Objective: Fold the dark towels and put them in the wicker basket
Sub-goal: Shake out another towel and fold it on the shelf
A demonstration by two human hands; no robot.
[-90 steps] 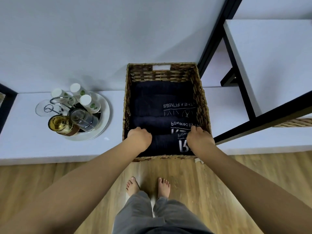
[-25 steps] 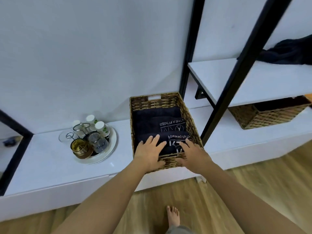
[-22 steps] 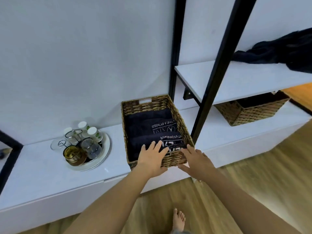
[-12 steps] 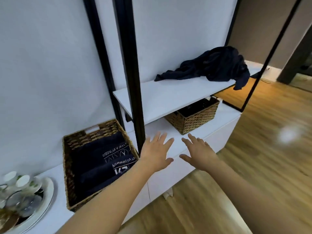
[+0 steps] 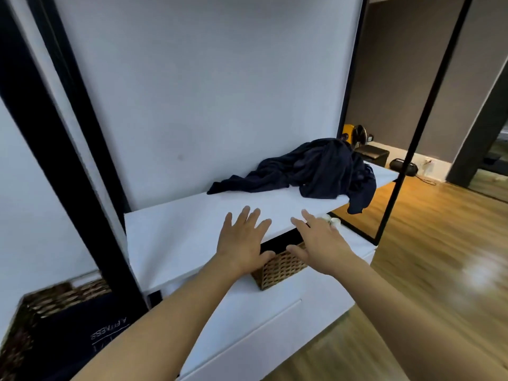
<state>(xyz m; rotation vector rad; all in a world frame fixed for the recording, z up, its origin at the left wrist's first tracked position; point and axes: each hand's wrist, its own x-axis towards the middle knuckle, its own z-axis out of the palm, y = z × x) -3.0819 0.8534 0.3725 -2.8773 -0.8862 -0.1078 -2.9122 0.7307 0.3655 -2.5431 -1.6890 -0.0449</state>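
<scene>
Both hands reach forward with fingers spread and straight, holding nothing. The left hand (image 5: 243, 242) hangs over the front edge of the white shelf (image 5: 176, 237); whether it touches the shelf cannot be told. The right hand (image 5: 320, 243) is beside it, in front of a small wicker basket (image 5: 280, 268) that sits under the shelf. A crumpled heap of dark towels (image 5: 310, 170) lies unfolded at the far end of the shelf, well apart from both hands. At lower left, another wicker basket (image 5: 55, 295) holds folded dark towels (image 5: 82, 331) with white lettering.
</scene>
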